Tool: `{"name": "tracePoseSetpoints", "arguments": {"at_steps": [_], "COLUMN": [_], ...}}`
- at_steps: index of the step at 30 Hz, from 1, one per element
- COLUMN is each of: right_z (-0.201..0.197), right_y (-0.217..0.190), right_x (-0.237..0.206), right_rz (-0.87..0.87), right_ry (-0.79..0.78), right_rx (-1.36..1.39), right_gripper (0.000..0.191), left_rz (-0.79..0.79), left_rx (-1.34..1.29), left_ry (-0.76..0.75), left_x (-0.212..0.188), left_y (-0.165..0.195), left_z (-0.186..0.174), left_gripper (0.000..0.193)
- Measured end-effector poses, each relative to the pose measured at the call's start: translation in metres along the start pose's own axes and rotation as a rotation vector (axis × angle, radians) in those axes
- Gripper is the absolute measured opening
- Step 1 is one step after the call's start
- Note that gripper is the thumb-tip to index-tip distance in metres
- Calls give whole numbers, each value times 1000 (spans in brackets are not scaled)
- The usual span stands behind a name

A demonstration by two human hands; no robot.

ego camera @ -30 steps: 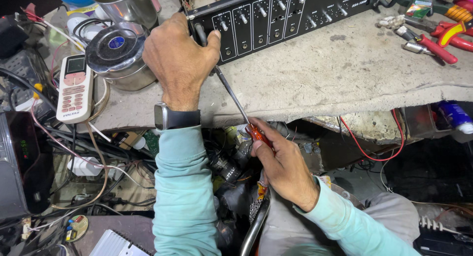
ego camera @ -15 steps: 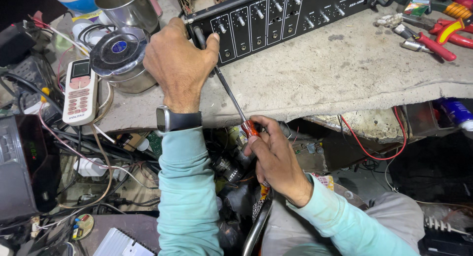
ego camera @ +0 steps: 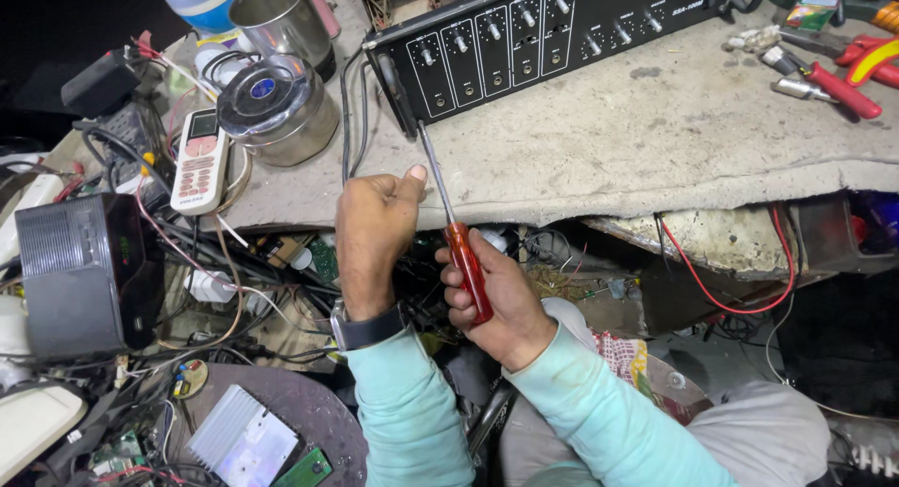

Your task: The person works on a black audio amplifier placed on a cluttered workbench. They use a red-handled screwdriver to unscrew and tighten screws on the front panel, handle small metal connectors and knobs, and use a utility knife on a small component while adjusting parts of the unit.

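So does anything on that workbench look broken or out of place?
Yes. The bench top's front edge is crumbling, its covering ragged, and a red wire hangs loose beneath. Tangled cables and bare circuit boards pile up at the left. The right hand holds a red-handled screwdriver against the black amplifier.

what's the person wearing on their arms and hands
Both arms are covered in long, pale mint-green sleeves reaching to the wrists. The left hand has a dark smartwatch with a black band on its wrist. The right hand is bare, with no glove, ring or watch visible.
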State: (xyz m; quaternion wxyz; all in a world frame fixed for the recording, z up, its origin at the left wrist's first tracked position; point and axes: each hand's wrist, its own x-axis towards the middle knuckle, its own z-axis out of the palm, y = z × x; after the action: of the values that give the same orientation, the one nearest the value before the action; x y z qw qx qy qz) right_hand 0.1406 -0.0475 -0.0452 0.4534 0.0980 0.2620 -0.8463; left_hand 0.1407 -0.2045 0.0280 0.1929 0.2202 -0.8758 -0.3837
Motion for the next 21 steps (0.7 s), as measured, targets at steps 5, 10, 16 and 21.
{"name": "tracePoseSetpoints", "arguments": {"at_steps": [5,10,16,21], "right_z": [-9,10,16,-8], "right_y": [-15,-18,-7,-4], "right_x": [10,7,-18,-14], "right_rz": [140,196,46,-27], "right_ry": [-357,-431,-56,-81], "right_rx": [188,233,104,102], "right_gripper": [46,57,43,27], "left_rz": [-10,-50,-150,-199], "left_rx": [-310,70,104,258], "left_ry": [-183,-198,-141,-96], "left_x": [10,54,52,45], "left_y": [-9,5,28,42], "left_z": [15,24,11,14], "left_gripper": [36,40,32,45]}}
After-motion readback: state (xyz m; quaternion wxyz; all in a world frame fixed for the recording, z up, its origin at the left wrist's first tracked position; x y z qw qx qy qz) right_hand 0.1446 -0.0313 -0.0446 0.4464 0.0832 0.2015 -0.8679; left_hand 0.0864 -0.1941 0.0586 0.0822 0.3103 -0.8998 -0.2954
